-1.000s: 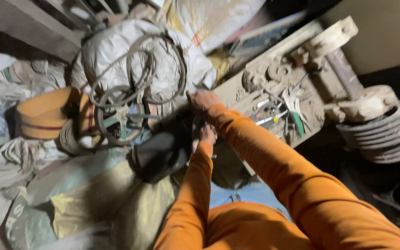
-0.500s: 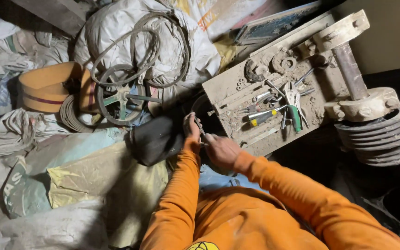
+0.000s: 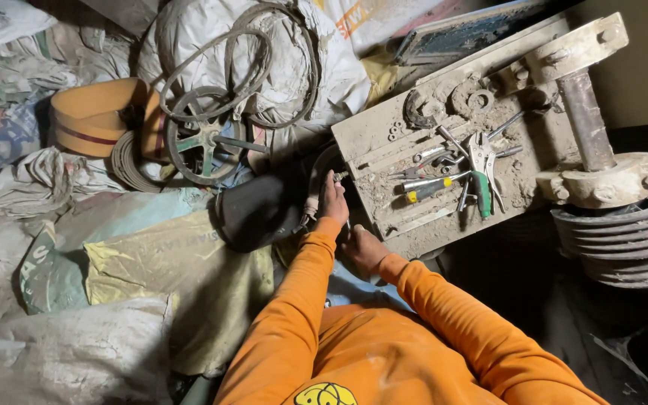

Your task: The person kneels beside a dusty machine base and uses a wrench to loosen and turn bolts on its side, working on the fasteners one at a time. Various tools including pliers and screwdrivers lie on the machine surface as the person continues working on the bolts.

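**Hands at the small metal fitting by the dusty plate**

We've got the left hand (image 3: 332, 201) pinched on a small metal fitting (image 3: 340, 177), just at the near-left corner of the dusty machine plate (image 3: 384, 146). Right hand (image 3: 361, 247) sits below it, curled; can't tell if it grips anything. Work looks mid-way: fitting not yet free, pliers (image 3: 481, 169) & screwdrivers (image 3: 427, 189) lying untouched on the plate. Both orange sleeves reach fwd, wrists close together. Spoked wheel (image 3: 200, 139) and sacks (image 3: 181, 262) to the left.

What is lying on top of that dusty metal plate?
On the dusty metal plate lie green-handled pliers, a yellow-tipped screwdriver, loose rods and a ring. Grime hides anything smaller.
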